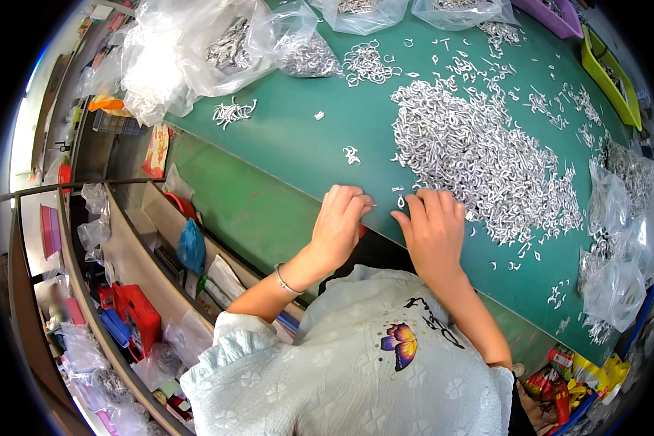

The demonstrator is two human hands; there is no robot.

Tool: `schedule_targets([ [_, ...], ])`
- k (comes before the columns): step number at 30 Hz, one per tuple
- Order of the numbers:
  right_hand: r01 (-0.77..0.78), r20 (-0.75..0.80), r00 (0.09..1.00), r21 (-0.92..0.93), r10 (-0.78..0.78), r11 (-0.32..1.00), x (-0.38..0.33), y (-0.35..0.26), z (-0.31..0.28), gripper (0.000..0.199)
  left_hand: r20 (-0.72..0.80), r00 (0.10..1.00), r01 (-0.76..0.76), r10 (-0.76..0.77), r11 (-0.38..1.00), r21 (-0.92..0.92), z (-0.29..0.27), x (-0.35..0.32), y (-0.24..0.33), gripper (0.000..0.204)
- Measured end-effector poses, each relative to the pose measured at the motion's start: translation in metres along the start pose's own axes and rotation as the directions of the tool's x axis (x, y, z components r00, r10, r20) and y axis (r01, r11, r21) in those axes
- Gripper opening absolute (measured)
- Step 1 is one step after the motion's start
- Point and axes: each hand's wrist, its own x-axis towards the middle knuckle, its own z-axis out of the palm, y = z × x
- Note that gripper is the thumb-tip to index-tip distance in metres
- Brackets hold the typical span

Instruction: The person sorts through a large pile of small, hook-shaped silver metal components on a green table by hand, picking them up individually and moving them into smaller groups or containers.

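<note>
A large heap of small silver metal hooks and loops lies on the green tabletop. My left hand is at the near table edge, its thumb and fingertips pinched together on a tiny silver metal piece that barely shows. My right hand rests at the heap's near edge, palm down with the thumb apart from the bent fingers; nothing shows in it. Between my hands, just beyond the right thumb, lie a loose loop piece and a few bits. A small cluster of hooks sits farther off.
Clear plastic bags of metal parts line the far edge, with more bags at the right. A ring pile and a hook pile lie farther back. A yellow-green bin stands far right; cluttered shelves are at the left.
</note>
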Motion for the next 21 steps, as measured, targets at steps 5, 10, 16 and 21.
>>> schedule_targets([
  [5,0.065,0.004,0.998,-0.034,-0.065,0.997,0.001,0.004,0.015,0.016,0.03,0.999,-0.018,0.018,1.0,0.008,0.0,0.001,-0.006,0.028],
  [10,0.064,0.002,0.998,0.015,-0.064,0.998,-0.007,0.012,0.003,0.014,0.083,0.996,-0.045,0.043,0.999,0.018,-0.007,0.007,-0.01,0.026],
  [16,0.005,-0.024,1.0,0.128,-0.002,0.992,-0.022,0.015,-0.009,0.013,0.028,0.997,-0.068,0.069,0.997,-0.022,-0.007,0.001,-0.013,0.027],
  [21,-0.014,-0.027,0.999,0.15,0.019,0.989,-0.028,0.016,-0.016,0.013,-0.016,0.999,-0.044,0.045,0.997,0.06,-0.02,0.006,-0.029,0.025],
])
